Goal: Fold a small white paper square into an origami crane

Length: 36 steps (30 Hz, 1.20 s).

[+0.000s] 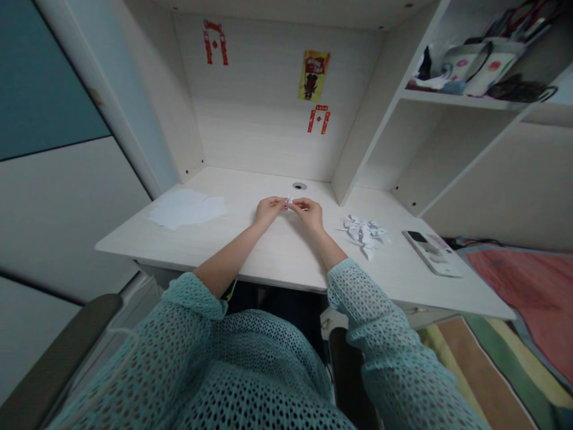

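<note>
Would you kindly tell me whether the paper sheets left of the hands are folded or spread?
Spread flat: the white sheets lie loosely overlapping on the desk, corners jutting unevenly.

Soft, cool, rather flat indoor light falls across the counter (283, 257); its source is out of view. The paper sheets (183, 209) toward the left corner pale almost to featureless white. A faint shadow lies beside the right forearm (329, 248), and below the front edge everything sinks nearly to black. Wide-angle distortion stretches the corners; the folded paper (289, 202) between the hands (269, 210) looks too small and soft to make out.
</note>
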Available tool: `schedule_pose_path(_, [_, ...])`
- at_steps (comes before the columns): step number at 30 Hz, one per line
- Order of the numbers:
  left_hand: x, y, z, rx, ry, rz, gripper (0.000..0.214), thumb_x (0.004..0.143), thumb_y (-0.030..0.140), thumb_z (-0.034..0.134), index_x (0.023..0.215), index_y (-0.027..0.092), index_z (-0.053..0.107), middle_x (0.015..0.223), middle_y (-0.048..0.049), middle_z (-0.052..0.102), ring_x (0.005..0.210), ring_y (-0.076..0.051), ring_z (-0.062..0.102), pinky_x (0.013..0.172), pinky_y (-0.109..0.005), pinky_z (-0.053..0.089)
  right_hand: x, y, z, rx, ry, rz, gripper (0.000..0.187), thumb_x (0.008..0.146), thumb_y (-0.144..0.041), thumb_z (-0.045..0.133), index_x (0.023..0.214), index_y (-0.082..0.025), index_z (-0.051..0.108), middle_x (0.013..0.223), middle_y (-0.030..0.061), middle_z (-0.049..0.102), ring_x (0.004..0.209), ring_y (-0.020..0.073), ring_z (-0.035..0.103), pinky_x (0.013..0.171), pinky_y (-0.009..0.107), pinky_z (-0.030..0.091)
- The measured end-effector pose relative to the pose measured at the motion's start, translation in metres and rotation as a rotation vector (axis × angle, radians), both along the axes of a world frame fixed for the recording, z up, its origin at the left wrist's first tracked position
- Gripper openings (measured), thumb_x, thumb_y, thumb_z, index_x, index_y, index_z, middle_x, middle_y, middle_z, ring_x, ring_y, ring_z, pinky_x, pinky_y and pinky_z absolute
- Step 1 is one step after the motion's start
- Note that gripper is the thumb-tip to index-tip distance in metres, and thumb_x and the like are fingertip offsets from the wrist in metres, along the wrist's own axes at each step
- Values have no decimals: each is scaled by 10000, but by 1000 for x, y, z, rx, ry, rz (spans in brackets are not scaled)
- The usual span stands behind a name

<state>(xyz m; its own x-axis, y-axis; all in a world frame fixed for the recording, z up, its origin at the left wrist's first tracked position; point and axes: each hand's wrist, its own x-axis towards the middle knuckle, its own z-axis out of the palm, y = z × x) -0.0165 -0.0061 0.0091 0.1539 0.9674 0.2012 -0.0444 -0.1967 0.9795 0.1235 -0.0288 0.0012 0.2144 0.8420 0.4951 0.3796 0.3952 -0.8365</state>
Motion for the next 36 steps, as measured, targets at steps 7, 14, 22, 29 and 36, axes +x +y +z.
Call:
schedule_pose_path(7, [-1,-2,3,11,24,16,189,737,327,649,769,143,674,765,-68,707,726,-154,642,690,-255,484,0,0,0,-20,10,4,330,637,-471,701,760,-165,696,753,70,709,644,171,630,633,276,467])
schedule_pose_path(14, [0,-2,3,-28,-22,-10,219,717,329,678,816,134,679,822,-88,713,740,-155,655,717,-262,481,0,-6,2,62,-180,-69,273,770,-445,599,870,-234,740,854,37,725,653,159,598,636,281,442])
schedule_pose_path(22, [-1,-2,3,-56,-38,20,424,683,350,718,1048,157,623,790,-76,706,759,-168,667,670,-239,469,-2,-9,3,120,-287,-70,280,823,-407,550,982,-250,719,895,39,710,661,152,564,680,291,448])
schedule_pose_path(29, [-1,0,0,-16,-37,-4,396,701,343,698,1036,141,643,814,-94,709,754,-175,668,711,-270,478,-2,-8,2,85,-246,-85,340,800,-448,561,1039,-243,690,842,25,703,635,147,565,649,282,449])
schedule_pose_path(36, [-1,4,-3,-24,-11,0,302,702,321,690,937,133,671,844,-101,711,768,-172,661,705,-263,477,-1,-7,1,88,-252,-62,319,803,-434,556,1024,-242,684,822,22,694,640,144,569,639,268,440])
